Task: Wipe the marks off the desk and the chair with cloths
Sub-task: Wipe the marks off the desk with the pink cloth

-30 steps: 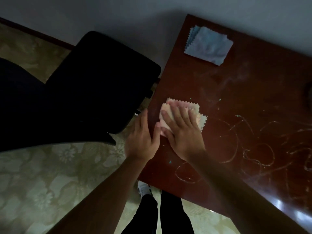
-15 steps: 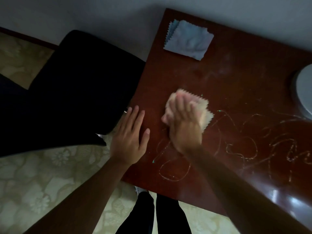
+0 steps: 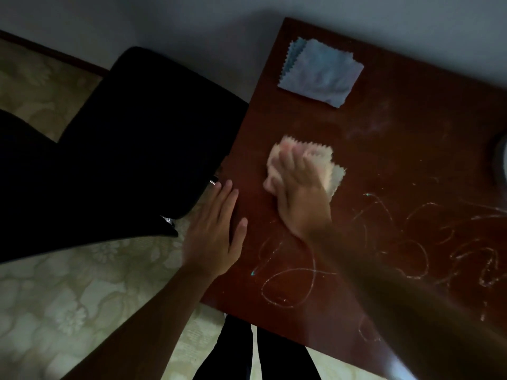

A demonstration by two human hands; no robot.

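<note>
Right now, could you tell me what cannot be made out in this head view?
- Right hand: motion-blurred, so its grip on the pink cloth is unclear.
- Grey round object: cut off by the right edge.
- Chair: too dark to show any marks.
- Desk beneath the cloth: hidden.

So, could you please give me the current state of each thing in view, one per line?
Right hand: flat on the pink cloth, pressing it to the desk; motion-blurred.
Left hand: fingers straight, resting flat at the desk's left edge.
Pink cloth: folded, under the right hand.
Blue cloth: folded, lying untouched at the far corner.
Desk: pale scribbles on its near half.
Chair: beside the desk, untouched.
</note>
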